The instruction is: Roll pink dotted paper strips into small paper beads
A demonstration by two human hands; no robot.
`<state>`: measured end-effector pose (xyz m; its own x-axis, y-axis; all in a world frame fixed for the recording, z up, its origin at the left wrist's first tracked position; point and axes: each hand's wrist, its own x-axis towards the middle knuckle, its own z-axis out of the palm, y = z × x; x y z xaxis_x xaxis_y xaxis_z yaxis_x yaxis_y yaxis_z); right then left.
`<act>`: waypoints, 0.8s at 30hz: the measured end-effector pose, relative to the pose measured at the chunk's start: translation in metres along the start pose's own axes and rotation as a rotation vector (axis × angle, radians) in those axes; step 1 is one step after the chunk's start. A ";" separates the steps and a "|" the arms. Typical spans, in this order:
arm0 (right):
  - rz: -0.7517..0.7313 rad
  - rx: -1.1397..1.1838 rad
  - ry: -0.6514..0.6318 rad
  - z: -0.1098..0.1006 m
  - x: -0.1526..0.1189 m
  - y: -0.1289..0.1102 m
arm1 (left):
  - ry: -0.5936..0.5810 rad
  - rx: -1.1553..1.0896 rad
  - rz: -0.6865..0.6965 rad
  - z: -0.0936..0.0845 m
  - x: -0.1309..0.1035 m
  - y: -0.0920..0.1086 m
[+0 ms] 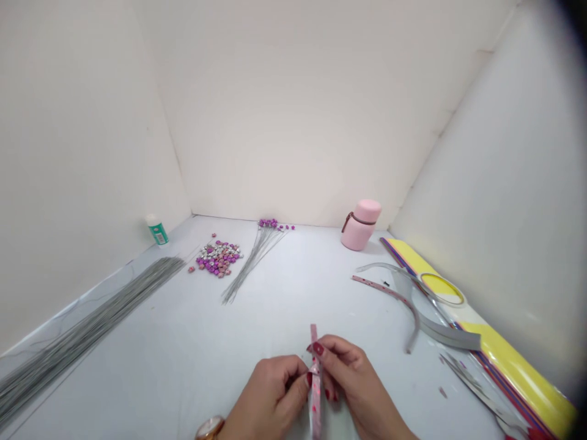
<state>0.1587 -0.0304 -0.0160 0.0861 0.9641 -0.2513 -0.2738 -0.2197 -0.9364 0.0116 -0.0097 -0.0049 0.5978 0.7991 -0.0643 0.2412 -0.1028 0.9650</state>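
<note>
A narrow pink paper strip point(316, 403) with red marks runs up between my two hands near the front of the table. It is bent over itself in a small fold or knot at the fingertips. My left hand point(279, 391) pinches the strip from the left, just below the fold. From the other side, my right hand point(351, 382) grips it at and above the fold, with a short end sticking up past the fingers. The exact shape of the fold is partly hidden by the fingers.
Small purple, pink and silver beads or folded stars point(219, 258) lie left of centre. Beside them are purple-tipped wires point(257, 253), a wire bundle point(105, 311) and a glue bottle point(157, 230). Rightward are a pink flask point(361, 225), loose strips point(394, 293), a tape roll point(460, 299) and scissors point(486, 397).
</note>
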 end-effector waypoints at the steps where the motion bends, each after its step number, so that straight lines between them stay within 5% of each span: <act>1: -0.032 0.028 0.066 -0.003 0.002 -0.003 | -0.036 0.003 -0.017 0.001 -0.001 0.000; 5: -0.051 0.202 0.197 -0.010 0.005 -0.012 | -0.090 -0.072 -0.104 0.004 -0.002 0.000; 11: 0.126 0.013 -0.078 0.006 -0.005 -0.008 | 0.044 0.032 -0.025 0.002 -0.002 0.004; 16: 0.003 -0.034 0.024 0.008 -0.006 -0.007 | -0.030 -0.019 -0.105 0.004 0.000 0.001; 24: 0.079 -0.096 -0.096 0.005 -0.005 -0.005 | 0.048 0.012 -0.045 0.002 0.001 -0.002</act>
<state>0.1548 -0.0330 -0.0086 -0.0256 0.9522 -0.3044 -0.1826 -0.3038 -0.9351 0.0137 -0.0097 -0.0074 0.5486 0.8307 -0.0948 0.2764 -0.0732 0.9582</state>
